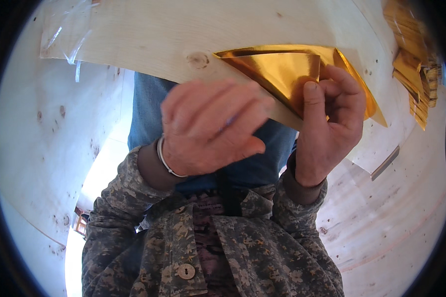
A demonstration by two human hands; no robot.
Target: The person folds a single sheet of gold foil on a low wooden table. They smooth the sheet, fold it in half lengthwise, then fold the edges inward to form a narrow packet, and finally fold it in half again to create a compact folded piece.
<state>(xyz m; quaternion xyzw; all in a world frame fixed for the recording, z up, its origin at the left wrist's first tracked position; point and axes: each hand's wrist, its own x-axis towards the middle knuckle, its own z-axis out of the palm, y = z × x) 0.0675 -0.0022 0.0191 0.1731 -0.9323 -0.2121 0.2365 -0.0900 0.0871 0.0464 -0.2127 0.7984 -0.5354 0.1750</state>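
- Fingers: right thumb and curled forefinger pinched together on the gold foil sheet, thumb flat on its near face; left fingers lie close together, bent across the sheet's lower edge, whether they grip it cannot be told.
- Gold foil sheet: held at the near edge of the wooden board, part folded into a triangle; long axis runs from about ten o'clock to four o'clock, one sharp tip at ten o'clock, the other past the right hand at four o'clock.
- Step, as judged: a fold being made or pressed. The next move likely calls for matched edges and a firm crease along the fold line.
- Left hand: at nine o'clock of the right hand, bangle at the wrist.
- Stack of gold foil pieces: at three o'clock, well apart.
- Clear plastic wrapper: at ten o'clock on the board.
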